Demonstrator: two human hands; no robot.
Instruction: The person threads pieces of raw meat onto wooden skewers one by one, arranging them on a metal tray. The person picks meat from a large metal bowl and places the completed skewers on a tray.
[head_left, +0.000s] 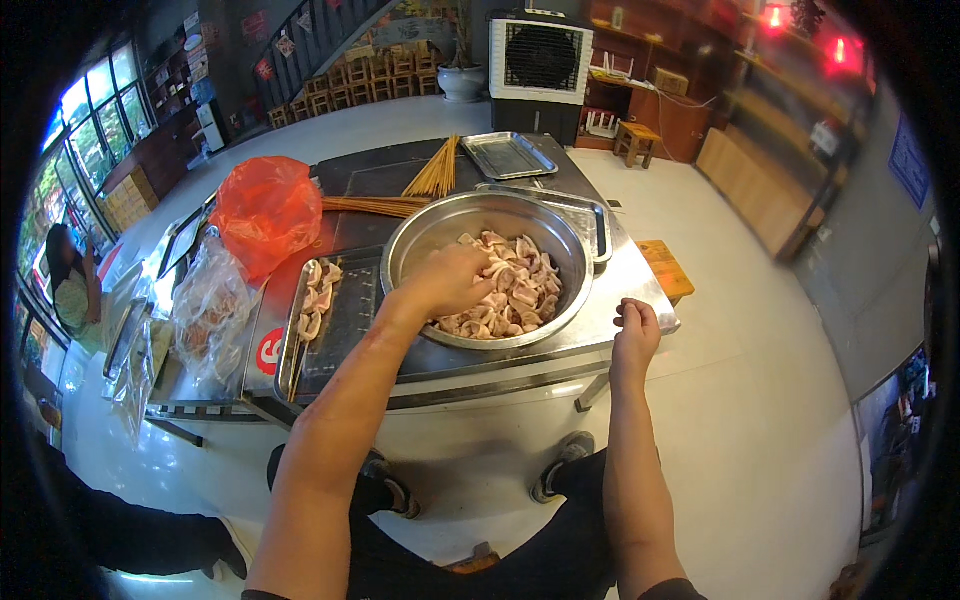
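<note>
My left hand (452, 279) reaches into a large stainless steel bowl (416, 217). Its fingers touch the pale, curled pieces of raw meat (517, 289) heaped inside; the fingertips are partly hidden, so a hold on a piece is unclear. To the right of the bowl, off the table's corner, my right hand (636, 334) is raised with curled fingers and nothing visible in it. Left of the bowl, a metal tray (337, 356) carries skewered meat (316, 300) along its left side. Bundles of bamboo skewers (375, 205) lie behind, one partly behind the bowl rim.
A red plastic bag (266, 214) and a clear bag of food (214, 315) sit at the left. Metal trays (510, 155) lie at the back. A wooden stool (660, 268) stands beside the table's right edge. One person (75, 292) is far left; another person's leg (142, 532) shows lower left.
</note>
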